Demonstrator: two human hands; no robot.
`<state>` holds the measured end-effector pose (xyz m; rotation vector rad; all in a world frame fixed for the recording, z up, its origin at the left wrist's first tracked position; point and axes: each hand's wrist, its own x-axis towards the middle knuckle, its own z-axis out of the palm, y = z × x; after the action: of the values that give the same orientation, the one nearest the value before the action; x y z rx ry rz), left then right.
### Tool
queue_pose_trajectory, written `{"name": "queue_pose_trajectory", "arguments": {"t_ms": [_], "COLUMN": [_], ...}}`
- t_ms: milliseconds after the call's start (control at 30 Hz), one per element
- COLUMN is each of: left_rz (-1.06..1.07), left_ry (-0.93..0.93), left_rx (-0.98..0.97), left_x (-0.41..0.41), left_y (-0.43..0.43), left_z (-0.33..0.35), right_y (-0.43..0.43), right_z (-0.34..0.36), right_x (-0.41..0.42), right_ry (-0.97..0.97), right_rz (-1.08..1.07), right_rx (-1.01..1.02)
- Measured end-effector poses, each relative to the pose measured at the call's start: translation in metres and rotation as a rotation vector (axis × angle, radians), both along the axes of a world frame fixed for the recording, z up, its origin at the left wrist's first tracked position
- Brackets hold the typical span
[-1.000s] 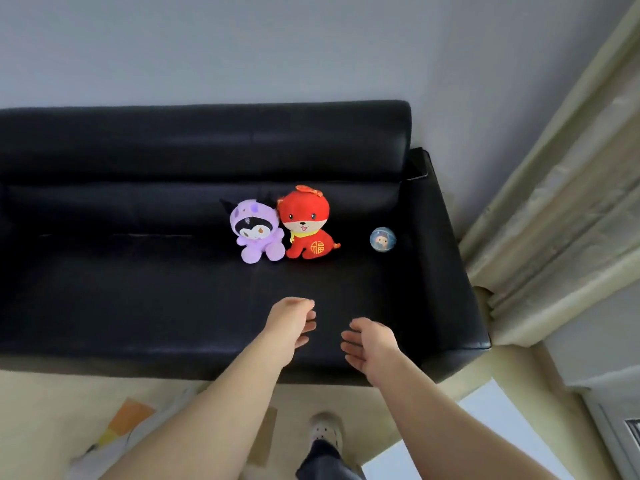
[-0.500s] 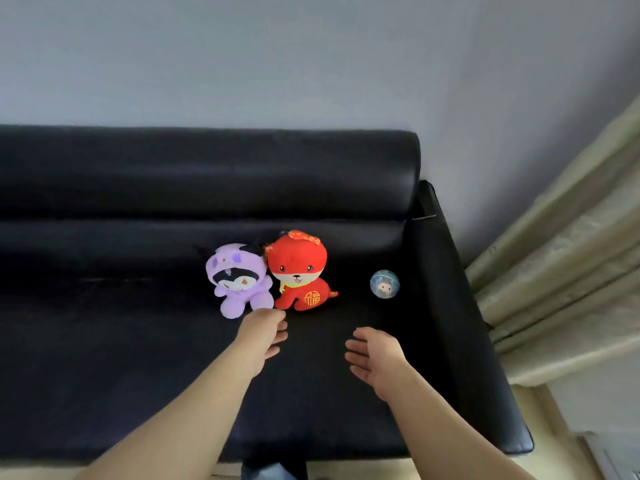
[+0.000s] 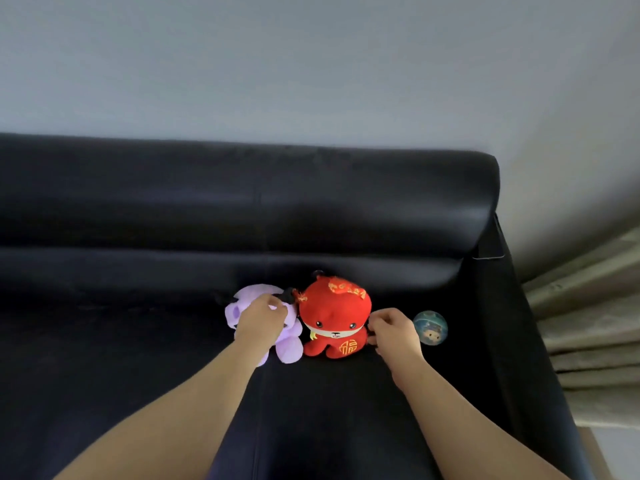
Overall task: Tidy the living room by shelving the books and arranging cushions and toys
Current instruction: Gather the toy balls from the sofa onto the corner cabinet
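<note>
- The red plush toy is sitting upright on the seat of a black leather sofa, close to the foot of the backrest. It is facing the person and showing a gold character on its belly.
- The purple plush toy is sitting just to the left of the red plush toy and touching it. Its face is mostly hidden under the person's hand.
- The left hand is lying over the head of the purple plush toy, just left of the red plush toy. Its fingers are curling down over the top of the head and gripping it, next to the toy's black ear.
- The right hand is pressing against the right side of the red plush toy. Its fingers and thumb are bending inward and pinching the toy's edge at cheek and shoulder height.
- Both bare forearms are reaching in from the bottom of the view, one on each side of the red plush toy, so the toy is sitting between the two hands.
- A small blue-green ball with a cartoon face is resting on the seat to the right of the red plush toy. It is just beyond the right hand, and whether the two are touching cannot be told.
- A beige curtain is hanging far right of the red plush toy, past the sofa's arm.
- A plain grey wall is rising behind the sofa's backrest.
</note>
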<state>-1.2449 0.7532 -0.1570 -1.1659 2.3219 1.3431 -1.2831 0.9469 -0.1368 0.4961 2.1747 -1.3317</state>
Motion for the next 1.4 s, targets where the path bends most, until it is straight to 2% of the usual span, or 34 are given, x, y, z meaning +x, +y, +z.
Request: {"name": "queue_pose_trajectory", "arguments": {"t_ms": [167,300,433,533,600,700,767,1033,1133,1233,1400], "left_rz": [-0.176,-0.313,-0.457,-0.6,-0.66,-0.591,-0.541,-0.355,-0.2,-0.108,-0.071], "left_ry": [-0.171,-0.175,-0.351,-0.425,-0.416,-0.346,-0.353,-0.357,-0.329,-0.262,-0.128], "left_rx": [-0.247,-0.351,-0.36,-0.348,-0.414,-0.508,-0.501,-0.286,-0.22,-0.21,-0.139], "left_x": [-0.042,-0.056,-0.058,-0.054,-0.053,-0.055,-0.056,-0.04,-0.025,-0.009,0.014], "left_y": [-0.013,-0.018,-0.029,-0.028,-0.028,-0.026,-0.023,-0.012,-0.003,0.012,0.033], "left_z": [-0.019,-0.043,-0.07,-0.08,-0.085,-0.086,-0.083,-0.062,-0.056,-0.043,-0.021], "right_y": [-0.027,-0.054,-0.068,-0.064,-0.06,-0.057,-0.053,-0.032,-0.02,0.005,0.042], "right_z": [-0.019,-0.043,-0.064,-0.074,-0.078,-0.082,-0.081,-0.073,-0.067,-0.059,-0.049], "right_x": [-0.046,-0.072,-0.075,-0.071,-0.069,-0.068,-0.067,-0.049,-0.039,-0.024,0.006], "right_ry": [-0.046,-0.056,-0.112,0.0,0.056,0.061,0.059,-0.028,-0.083,-0.132,-0.143], "right_rz": [0.233,0.414,0.507,0.588,0.609,0.584,0.534,0.259,0.185,0.062,-0.111], "right_rx": [0.214,0.362,0.371,0.476,0.546,0.55,0.523,0.329,0.242,0.16,0.099]}}
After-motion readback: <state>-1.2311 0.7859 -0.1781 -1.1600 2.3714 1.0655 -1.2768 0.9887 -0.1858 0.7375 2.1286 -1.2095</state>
